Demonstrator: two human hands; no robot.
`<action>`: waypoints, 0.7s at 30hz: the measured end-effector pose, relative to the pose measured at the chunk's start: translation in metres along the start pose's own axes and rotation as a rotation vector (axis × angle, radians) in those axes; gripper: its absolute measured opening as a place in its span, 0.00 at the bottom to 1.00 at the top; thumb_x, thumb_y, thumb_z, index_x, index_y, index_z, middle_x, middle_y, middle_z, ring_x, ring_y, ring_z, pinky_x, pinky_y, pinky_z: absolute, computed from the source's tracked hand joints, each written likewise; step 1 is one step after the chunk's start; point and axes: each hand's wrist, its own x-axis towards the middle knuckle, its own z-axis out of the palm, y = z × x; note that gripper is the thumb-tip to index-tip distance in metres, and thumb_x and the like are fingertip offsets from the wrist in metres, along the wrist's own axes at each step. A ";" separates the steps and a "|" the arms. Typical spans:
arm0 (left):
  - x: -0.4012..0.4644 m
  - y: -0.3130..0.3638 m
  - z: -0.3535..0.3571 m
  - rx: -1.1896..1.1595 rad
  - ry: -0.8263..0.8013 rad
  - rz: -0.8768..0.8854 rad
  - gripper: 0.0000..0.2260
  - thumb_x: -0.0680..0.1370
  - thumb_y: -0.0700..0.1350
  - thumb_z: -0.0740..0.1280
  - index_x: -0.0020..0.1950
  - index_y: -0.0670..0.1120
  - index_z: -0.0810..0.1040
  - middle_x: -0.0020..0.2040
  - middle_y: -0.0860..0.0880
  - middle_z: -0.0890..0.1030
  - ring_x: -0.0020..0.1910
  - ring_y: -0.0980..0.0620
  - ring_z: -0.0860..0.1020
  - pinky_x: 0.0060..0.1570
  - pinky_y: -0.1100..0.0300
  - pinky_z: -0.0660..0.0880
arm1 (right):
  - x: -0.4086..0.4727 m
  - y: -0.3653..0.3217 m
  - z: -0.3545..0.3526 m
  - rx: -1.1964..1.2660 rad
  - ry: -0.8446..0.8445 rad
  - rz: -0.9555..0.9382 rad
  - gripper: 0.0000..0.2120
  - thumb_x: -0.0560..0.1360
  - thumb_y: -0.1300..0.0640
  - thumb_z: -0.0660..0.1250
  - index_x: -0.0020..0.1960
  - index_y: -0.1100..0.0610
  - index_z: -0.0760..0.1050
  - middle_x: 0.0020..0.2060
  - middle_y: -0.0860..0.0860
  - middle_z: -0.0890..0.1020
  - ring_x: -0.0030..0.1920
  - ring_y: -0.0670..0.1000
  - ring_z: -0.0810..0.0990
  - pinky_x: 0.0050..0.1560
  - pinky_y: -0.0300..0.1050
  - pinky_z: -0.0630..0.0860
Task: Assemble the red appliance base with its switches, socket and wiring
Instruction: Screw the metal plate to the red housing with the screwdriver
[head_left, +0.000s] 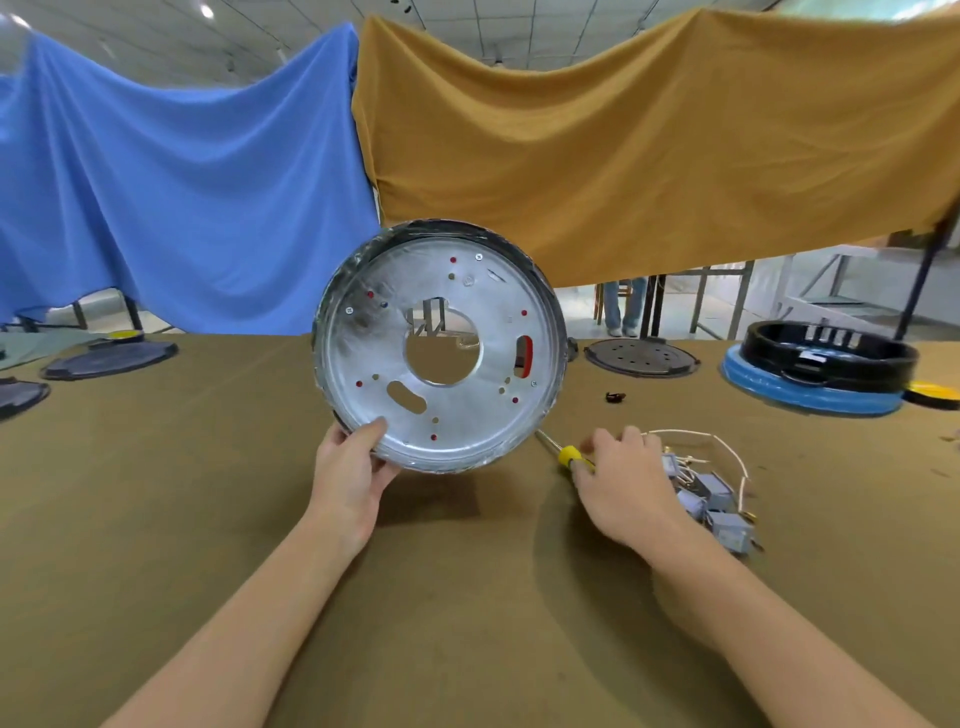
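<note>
My left hand grips the lower left rim of the round appliance base, holding it upright on edge above the table. Its silver metal plate faces me, with a large centre hole, several small holes and red showing through the slots. My right hand lies over a screwdriver with a yellow handle, fingers curled round it; the metal shaft points toward the base. Just right of that hand lie grey switches and white wiring in a loose bundle.
The brown table carries a black ring part on a blue-wrapped base at the far right, a dark round plate behind the base, dark covers at the far left, and a small black piece. Blue and orange cloths hang behind.
</note>
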 end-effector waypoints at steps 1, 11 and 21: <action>0.000 0.000 0.000 0.012 -0.001 0.006 0.09 0.80 0.35 0.65 0.58 0.44 0.77 0.56 0.44 0.84 0.51 0.47 0.84 0.40 0.56 0.82 | 0.002 0.000 -0.005 0.159 0.070 -0.018 0.15 0.82 0.55 0.56 0.67 0.56 0.69 0.60 0.57 0.72 0.60 0.57 0.69 0.60 0.49 0.66; -0.005 -0.004 0.003 0.182 -0.285 0.035 0.16 0.77 0.32 0.68 0.63 0.44 0.77 0.56 0.45 0.85 0.53 0.46 0.84 0.44 0.57 0.82 | 0.005 -0.007 -0.003 1.244 0.048 0.087 0.18 0.77 0.59 0.70 0.63 0.47 0.70 0.53 0.47 0.82 0.51 0.51 0.84 0.46 0.53 0.84; -0.004 -0.010 -0.002 0.364 -0.362 0.090 0.20 0.78 0.34 0.67 0.67 0.50 0.74 0.57 0.50 0.85 0.55 0.49 0.84 0.46 0.60 0.81 | 0.008 -0.003 0.002 1.124 0.093 0.044 0.17 0.79 0.62 0.66 0.61 0.43 0.71 0.54 0.45 0.82 0.55 0.51 0.81 0.53 0.56 0.82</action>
